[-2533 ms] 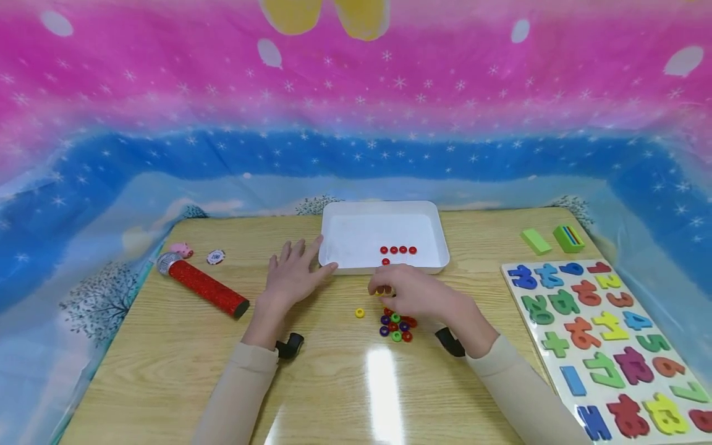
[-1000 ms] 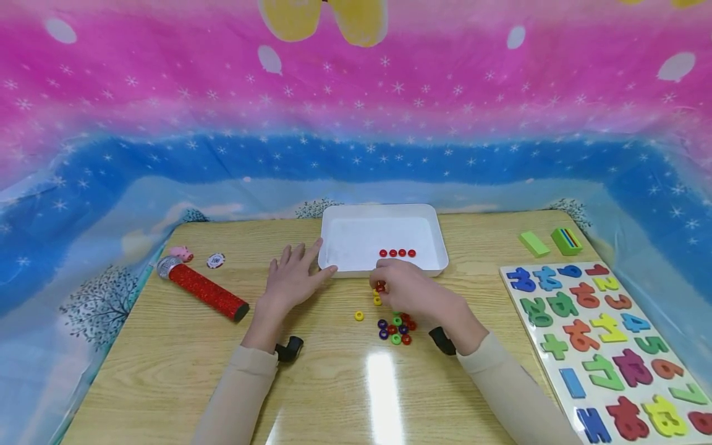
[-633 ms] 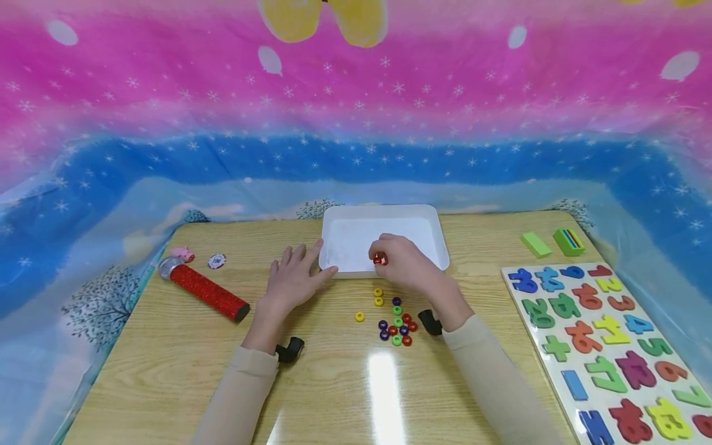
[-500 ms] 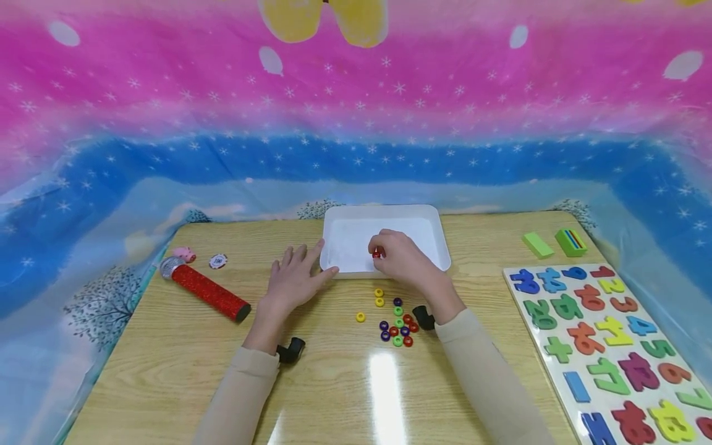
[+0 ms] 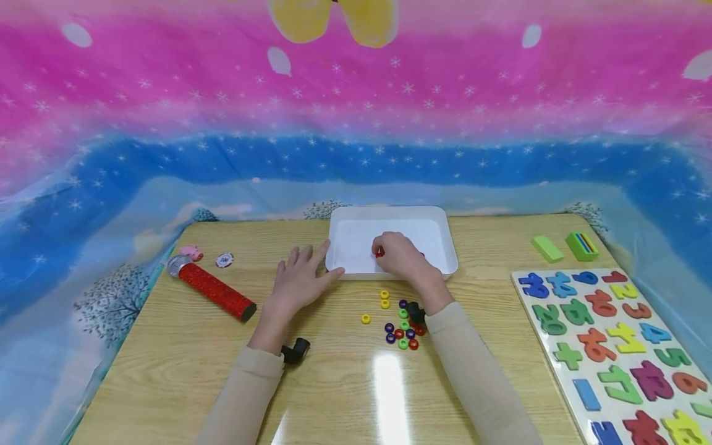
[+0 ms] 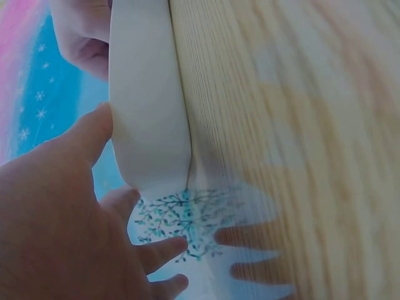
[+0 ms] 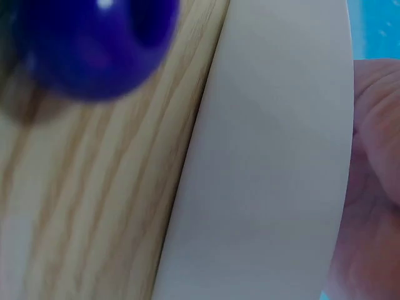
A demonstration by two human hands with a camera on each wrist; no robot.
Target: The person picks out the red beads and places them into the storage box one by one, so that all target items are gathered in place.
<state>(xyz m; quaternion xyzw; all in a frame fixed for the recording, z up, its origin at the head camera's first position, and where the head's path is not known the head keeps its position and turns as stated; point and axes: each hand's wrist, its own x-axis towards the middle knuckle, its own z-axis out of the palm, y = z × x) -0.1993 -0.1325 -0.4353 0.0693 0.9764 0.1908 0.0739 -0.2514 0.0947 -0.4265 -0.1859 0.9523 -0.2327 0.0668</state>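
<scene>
My right hand [image 5: 402,253] reaches over the front wall into the white tray [image 5: 356,225]. Between its thumb and fingertips it pinches a red bead [image 5: 380,253], low over the tray floor. Another red bead [image 5: 422,254] peeks out beside the hand, which hides the rest of that row. My left hand [image 5: 300,281] lies with fingers spread at the tray's front left corner; in the left wrist view its thumb and a fingertip touch the tray wall [image 6: 150,94]. On the table before the tray lie yellow beads [image 5: 384,304] and a cluster of green, purple and red beads [image 5: 403,326].
A red glitter microphone [image 5: 219,293], a pink pig figure [image 5: 191,252] and a poker chip [image 5: 225,260] lie at the left. At the right are a light green block [image 5: 547,248], a green box with coloured strips [image 5: 582,246] and a number puzzle board [image 5: 568,334].
My right hand has moved from the table in front of the tray up and into it, bringing a red bead along. The left hand has stayed at the tray's corner.
</scene>
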